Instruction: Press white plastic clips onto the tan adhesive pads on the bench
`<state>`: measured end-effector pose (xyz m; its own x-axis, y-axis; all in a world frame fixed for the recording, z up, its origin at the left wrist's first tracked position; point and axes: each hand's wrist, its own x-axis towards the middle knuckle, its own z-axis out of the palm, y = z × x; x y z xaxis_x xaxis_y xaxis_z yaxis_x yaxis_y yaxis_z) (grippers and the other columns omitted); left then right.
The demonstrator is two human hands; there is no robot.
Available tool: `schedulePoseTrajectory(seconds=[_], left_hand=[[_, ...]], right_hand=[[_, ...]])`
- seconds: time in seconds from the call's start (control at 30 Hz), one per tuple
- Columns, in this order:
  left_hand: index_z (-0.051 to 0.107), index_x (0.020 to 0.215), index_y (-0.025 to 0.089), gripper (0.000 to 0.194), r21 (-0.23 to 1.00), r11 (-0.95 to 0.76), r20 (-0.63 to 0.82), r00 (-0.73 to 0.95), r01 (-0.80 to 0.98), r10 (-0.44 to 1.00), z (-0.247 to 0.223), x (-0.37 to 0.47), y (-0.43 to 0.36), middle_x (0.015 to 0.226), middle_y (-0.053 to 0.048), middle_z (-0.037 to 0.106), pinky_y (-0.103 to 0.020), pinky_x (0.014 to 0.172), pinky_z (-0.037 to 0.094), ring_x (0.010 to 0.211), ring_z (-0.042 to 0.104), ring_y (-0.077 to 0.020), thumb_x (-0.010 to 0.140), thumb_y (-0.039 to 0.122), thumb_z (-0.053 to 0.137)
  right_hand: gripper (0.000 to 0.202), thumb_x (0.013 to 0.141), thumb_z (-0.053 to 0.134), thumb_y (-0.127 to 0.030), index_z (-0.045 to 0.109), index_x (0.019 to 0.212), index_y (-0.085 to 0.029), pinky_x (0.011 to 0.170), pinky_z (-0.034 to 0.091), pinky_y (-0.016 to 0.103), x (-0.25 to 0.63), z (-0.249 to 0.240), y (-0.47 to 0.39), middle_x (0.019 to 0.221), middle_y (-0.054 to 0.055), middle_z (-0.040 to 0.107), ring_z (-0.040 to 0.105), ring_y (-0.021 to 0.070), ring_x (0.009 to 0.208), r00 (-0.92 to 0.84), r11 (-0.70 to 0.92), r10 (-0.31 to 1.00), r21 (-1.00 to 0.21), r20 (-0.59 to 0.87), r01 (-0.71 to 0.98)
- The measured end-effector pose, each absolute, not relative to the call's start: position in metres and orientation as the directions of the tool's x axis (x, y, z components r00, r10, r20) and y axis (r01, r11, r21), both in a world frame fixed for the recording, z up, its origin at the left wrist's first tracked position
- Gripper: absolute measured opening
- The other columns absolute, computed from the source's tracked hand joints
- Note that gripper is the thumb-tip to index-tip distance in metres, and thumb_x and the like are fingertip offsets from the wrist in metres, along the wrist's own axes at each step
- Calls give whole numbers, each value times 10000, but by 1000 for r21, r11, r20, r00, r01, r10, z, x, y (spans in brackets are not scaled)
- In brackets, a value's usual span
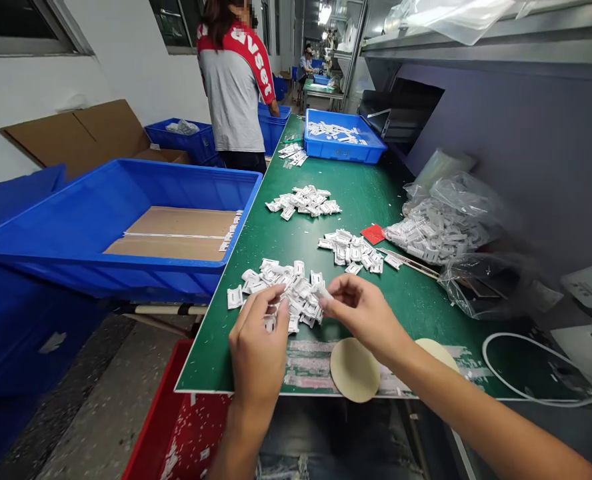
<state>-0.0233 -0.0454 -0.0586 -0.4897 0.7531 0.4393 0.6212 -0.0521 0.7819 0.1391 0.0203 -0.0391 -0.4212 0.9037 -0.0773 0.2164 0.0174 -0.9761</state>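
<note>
1. Off to the left of the left hand, a big blue bin carries a cardboard sheet, with a row of white pieces along its right edge.
2. Below and left of that hand sits a red container, white flecks scattered inside.
3. Here's the left hand, thumb and forefinger curled close over the work — whether anything is caught between them, I cannot tell.
4. Just beyond its fingertips, the near heap spreads loose, jumbled white plastic pieces.
5. Farther ahead of both hands lies a second heap; beyond that, a blue tray holds more.
6. And the right hand — it pinches one white plastic piece between thumb and fingers, at the near heap's right edge. A third heap lies just past it.
7. Right of that hand, metal tweezers lie by a clear plastic bag full of pieces.
8. Plenty looks left, I'd judge: heaps loose, bag well filled. The tray and bin pieces may be the finished share; nothing confirms it.
</note>
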Motion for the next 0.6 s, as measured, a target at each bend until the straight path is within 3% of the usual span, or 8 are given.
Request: schedulePoseTrajectory(seconds=[0.1,0.17,0.23,0.3,0.43,0.6], left_hand=[[683,1096,223,210,768,-39,473,-524,639,708,-65,-19,-55,1059,-56,706,-330,897,491,971,653,-196,914,212,580],[685,1074,219,200,767,-36,506,-569,641,648,-68,-15,-62,1033,-63,704,-331,897,485,961,651,-203,899,183,595],[679,1064,218,207,758,-60,542,-578,649,610,-70,-14,-66,1018,-68,699,-334,906,478,963,648,-208,883,148,604],[672,1069,218,227,742,-79,561,-551,666,617,-69,-14,-66,1020,-71,697,-335,923,471,977,644,-210,875,123,604],[669,1084,208,244,709,-69,553,-492,702,672,-69,-16,-63,1041,-77,699,-327,938,462,994,638,-209,872,112,598],[662,1098,206,261,674,-102,582,-441,731,683,-73,-18,-65,1061,-85,688,-338,947,456,1018,630,-224,864,112,599]], right_hand=[[218,868,634,-368,593,971,-180,669,513,286,127,-27,26,870,50,671,646,178,783,-454,89,890,-960,-43,264],[146,885,600,-304,624,976,-193,723,516,290,133,-19,28,980,69,682,651,186,871,-492,247,870,-890,29,384],[117,904,554,-241,650,963,-211,793,499,308,147,-15,36,1066,82,674,634,201,950,-535,468,835,-682,131,562],[169,926,512,-213,666,995,-213,825,471,334,167,-19,51,1099,104,664,618,228,983,-559,580,808,-424,188,696],[195,937,553,-283,645,1088,-200,744,439,311,193,-38,77,1096,122,640,613,237,937,-511,537,843,-251,166,805],[184,930,576,-360,616,858,-195,655,382,295,197,-47,64,890,85,633,585,215,795,-489,511,858,-185,155,839]])
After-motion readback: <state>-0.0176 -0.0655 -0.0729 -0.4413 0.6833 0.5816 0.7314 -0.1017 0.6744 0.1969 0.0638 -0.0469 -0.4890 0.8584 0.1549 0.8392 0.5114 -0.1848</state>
